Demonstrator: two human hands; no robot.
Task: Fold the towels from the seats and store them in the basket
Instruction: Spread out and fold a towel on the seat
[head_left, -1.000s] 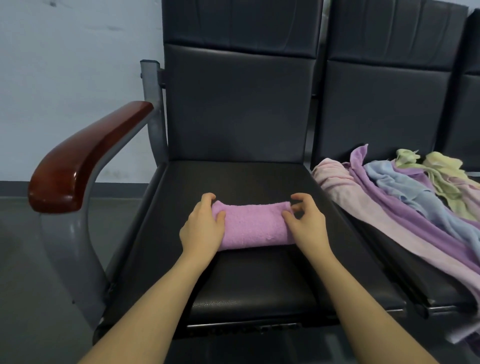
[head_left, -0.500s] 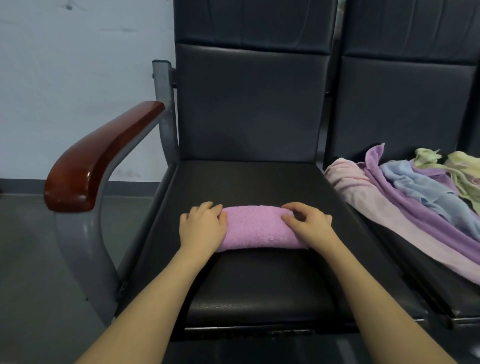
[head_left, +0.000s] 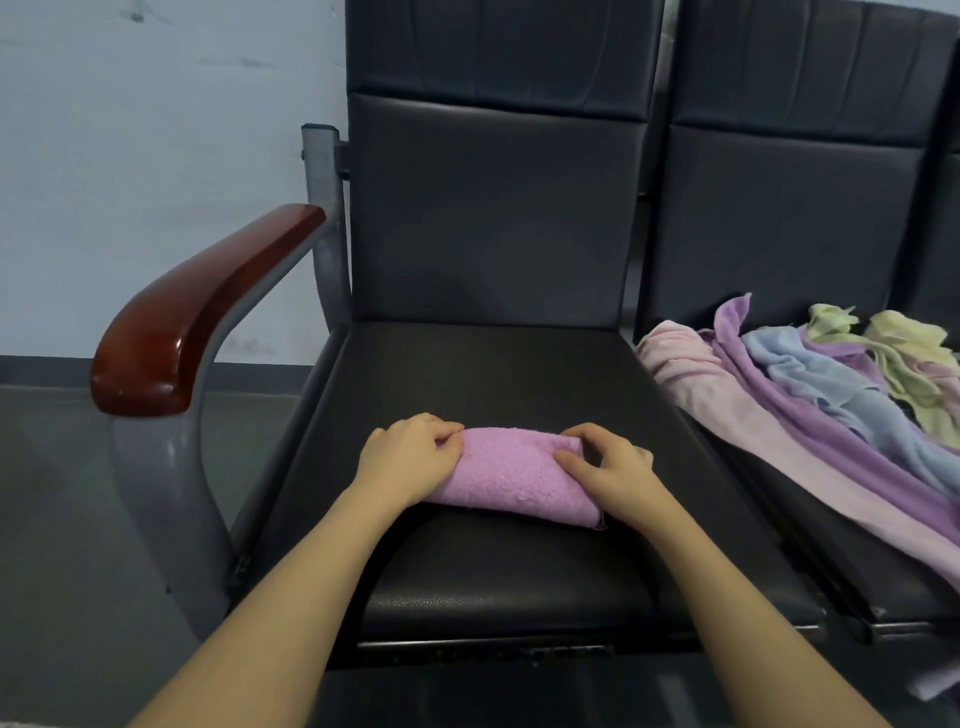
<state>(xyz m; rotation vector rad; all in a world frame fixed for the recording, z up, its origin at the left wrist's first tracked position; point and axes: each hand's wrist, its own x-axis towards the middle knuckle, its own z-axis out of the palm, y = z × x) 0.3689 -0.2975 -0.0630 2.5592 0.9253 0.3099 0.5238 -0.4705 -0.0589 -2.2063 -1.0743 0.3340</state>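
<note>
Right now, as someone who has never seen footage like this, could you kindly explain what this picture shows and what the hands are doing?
This is no machine: a camera worn on a person's head looks down at their two bare hands. The left hand and right hand each grip one end of a folded pink towel lying on a black seat. On the neighbouring seat to the right lies a loose pile of towels, pink, purple, blue and yellow, not yet folded. A wooden armrest stands at the left. No basket shows in this view.
</note>
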